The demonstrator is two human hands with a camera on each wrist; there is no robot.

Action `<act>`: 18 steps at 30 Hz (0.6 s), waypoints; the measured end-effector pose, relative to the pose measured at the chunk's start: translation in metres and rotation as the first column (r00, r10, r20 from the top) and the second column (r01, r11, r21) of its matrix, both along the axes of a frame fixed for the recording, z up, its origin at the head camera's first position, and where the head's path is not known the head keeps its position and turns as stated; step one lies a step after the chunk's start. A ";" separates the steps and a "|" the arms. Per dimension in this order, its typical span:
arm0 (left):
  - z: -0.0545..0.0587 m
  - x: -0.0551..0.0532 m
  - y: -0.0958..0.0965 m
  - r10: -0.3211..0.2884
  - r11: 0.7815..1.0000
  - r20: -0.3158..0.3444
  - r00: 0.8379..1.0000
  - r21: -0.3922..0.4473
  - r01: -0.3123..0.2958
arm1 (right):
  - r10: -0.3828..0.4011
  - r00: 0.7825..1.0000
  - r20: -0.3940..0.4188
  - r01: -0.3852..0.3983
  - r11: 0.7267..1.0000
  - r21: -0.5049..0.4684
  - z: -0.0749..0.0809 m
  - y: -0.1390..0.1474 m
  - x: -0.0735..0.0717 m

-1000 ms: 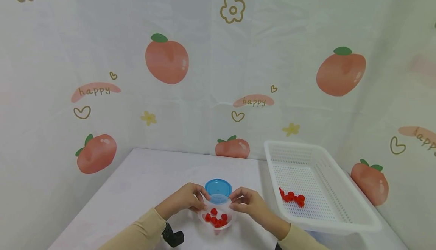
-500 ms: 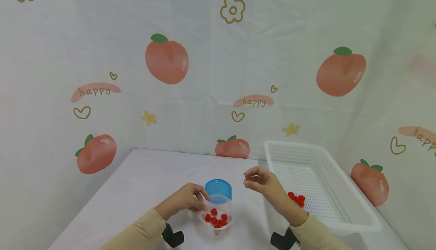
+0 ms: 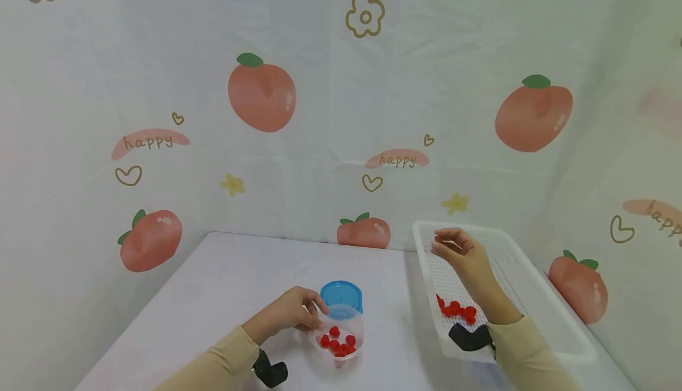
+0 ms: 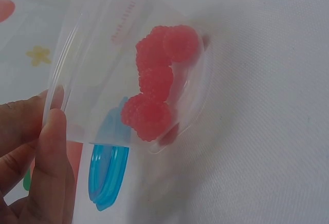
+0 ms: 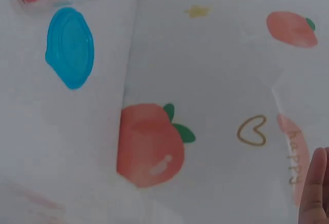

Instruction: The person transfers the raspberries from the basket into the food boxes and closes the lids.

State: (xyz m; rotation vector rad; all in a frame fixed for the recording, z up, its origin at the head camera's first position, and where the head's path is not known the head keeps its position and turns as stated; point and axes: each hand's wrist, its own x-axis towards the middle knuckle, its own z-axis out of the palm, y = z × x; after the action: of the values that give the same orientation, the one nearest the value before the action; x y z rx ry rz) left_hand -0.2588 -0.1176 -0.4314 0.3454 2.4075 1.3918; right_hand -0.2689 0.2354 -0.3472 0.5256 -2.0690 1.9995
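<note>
My left hand (image 3: pixel 290 313) pinches the rim of a clear plastic tub (image 4: pixel 97 80) between thumb and fingers. Several red raspberries (image 4: pixel 154 82) lie at the bottom of the tub. Just behind it on the table is a blue lid (image 3: pixel 341 292), which also shows in the right wrist view. Over the left part of a white perforated basket (image 3: pixel 572 343) hovers my right hand (image 3: pixel 471 266), fingers loosely bent and nothing visible between them. More raspberries (image 3: pixel 455 308) rest on the basket floor, below that hand.
The white table (image 3: pixel 256 260) runs back to a wall cloth (image 3: pixel 319 189) printed with fruit and hearts. A black wrist camera mount (image 3: pixel 270 372) hangs by the left sleeve, another (image 3: pixel 470 337) by the right.
My right hand has let go of the tub's rim and moved right and up, over the basket. The left hand and the tub have stayed in place.
</note>
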 end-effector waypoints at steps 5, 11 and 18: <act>0.000 0.000 0.000 0.004 1.000 -0.004 1.000 -0.004 -0.004 | -0.044 0.998 0.034 0.043 0.999 0.019 -0.005 0.023 -0.016; -0.002 -0.001 0.001 0.011 1.000 -0.005 1.000 -0.011 -0.011 | -0.063 0.993 0.104 0.051 0.991 0.120 -0.017 0.044 -0.035; -0.003 -0.002 0.000 0.007 1.000 -0.002 1.000 -0.011 -0.007 | -0.053 0.977 0.205 -0.037 0.910 0.413 -0.036 0.060 -0.057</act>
State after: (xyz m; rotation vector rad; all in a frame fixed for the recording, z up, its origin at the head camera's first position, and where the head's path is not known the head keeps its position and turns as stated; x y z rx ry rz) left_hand -0.2611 -0.1174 -0.4340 0.3360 2.4187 1.3813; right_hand -0.3255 0.2950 -0.3831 0.3822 -2.6452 1.6690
